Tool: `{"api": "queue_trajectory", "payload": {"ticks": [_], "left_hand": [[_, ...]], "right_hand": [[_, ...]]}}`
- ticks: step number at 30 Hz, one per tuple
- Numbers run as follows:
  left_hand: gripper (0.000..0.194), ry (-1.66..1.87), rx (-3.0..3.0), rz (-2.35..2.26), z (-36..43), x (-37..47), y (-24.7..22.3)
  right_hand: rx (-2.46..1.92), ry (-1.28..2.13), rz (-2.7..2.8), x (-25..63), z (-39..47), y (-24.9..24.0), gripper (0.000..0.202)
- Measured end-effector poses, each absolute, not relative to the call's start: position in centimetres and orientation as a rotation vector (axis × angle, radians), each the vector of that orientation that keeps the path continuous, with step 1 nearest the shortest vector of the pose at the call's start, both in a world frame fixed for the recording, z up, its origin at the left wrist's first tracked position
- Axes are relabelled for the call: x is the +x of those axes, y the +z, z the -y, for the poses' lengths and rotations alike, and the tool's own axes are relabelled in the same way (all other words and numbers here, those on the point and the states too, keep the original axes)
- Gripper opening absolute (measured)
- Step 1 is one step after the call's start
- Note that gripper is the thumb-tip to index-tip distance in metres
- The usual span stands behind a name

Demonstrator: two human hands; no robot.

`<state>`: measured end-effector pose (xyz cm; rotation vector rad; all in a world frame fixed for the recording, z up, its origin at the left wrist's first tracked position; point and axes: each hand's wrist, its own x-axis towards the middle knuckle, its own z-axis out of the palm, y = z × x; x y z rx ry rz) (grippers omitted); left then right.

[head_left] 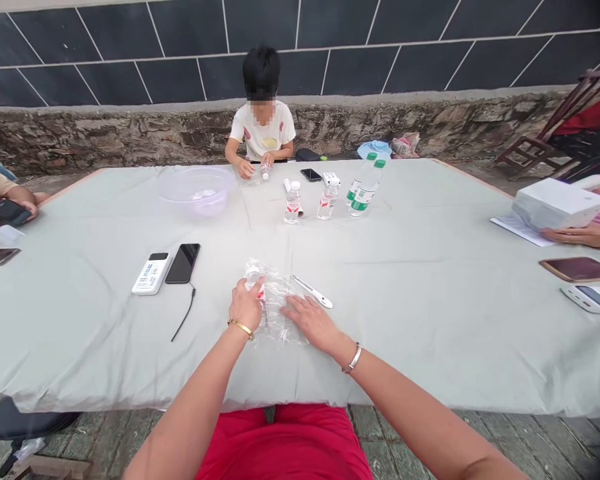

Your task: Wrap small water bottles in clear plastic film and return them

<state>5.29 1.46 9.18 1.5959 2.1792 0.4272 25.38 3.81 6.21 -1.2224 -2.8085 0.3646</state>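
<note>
Near the table's front edge, a small clear water bottle (254, 274) with a white cap and red-and-white label lies on a crumpled sheet of clear plastic film (278, 325). My left hand (246, 305) wraps round the bottle and hides part of it. My right hand (312, 321) rests flat on the film's right side, fingers stretched out. Just beyond that hand lies a white utility knife (313, 292).
Two small bottles (292, 203) and two green-capped bottles (364, 193) stand mid-table. A translucent purple basin (195, 193) is far left. A power bank (151, 274) and phone (183, 264) lie left. A person (263, 133) opposite handles another bottle; others sit at both sides.
</note>
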Motion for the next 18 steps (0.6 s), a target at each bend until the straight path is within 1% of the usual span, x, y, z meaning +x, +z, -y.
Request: {"api": "queue_trajectory", "payload": {"ticks": [2, 3, 4, 6, 7, 8, 9, 13, 15, 17, 18], "left_hand": [[0.04, 0.464, 1.615, -2.133, -1.4, 5.5, 9.0], [0.036, 0.479, 1.597, -2.12, -1.3, 5.5, 8.8], [0.04, 0.492, 1.569, -2.12, -1.2, 5.4, 8.6], [0.057, 0.52, 1.498, -2.142, -1.0, 4.6, 8.1], [0.061, 0.545, 1.452, -2.147, -0.8, 4.0, 7.9], [0.061, 0.58, 1.389, -2.143, -0.7, 3.3, 7.5], [0.058, 0.619, 1.313, -2.133, -0.5, 2.6, 7.2], [0.046, 0.689, 1.089, -2.098, -0.5, 0.9, 6.1], [0.037, 0.679, 1.078, -2.101, -0.8, 1.1, 5.9], [0.036, 0.689, 1.096, -2.116, -1.2, 1.9, 5.7], [0.034, 0.704, 1.103, -2.136, -1.4, 2.2, 5.6]], "right_hand": [[-1.204, 0.453, 2.848, 25.3, -3.7, 6.0, 0.058], [-1.247, 0.489, 2.834, 25.4, -3.6, 6.0, 0.059], [-1.293, 0.522, 2.81, 25.4, -3.5, 6.0, 0.059], [-1.36, 0.57, 2.767, 25.1, -3.4, 6.4, 0.053], [-1.393, 0.575, 2.753, 24.8, -3.4, 6.8, 0.046], [-1.429, 0.564, 2.74, 24.4, -3.5, 7.1, 0.037], [-1.469, 0.54, 2.724, 23.7, -3.6, 7.5, 0.03], [-1.596, 0.432, 2.625, 20.5, -4.7, 8.8, 0.028], [-1.609, 0.472, 2.537, 18.9, -5.2, 9.1, 0.025], [-1.64, 0.602, 2.428, 17.6, -5.6, 9.2, 0.031], [-1.668, 0.699, 2.367, 17.1, -5.7, 9.2, 0.037]]}}
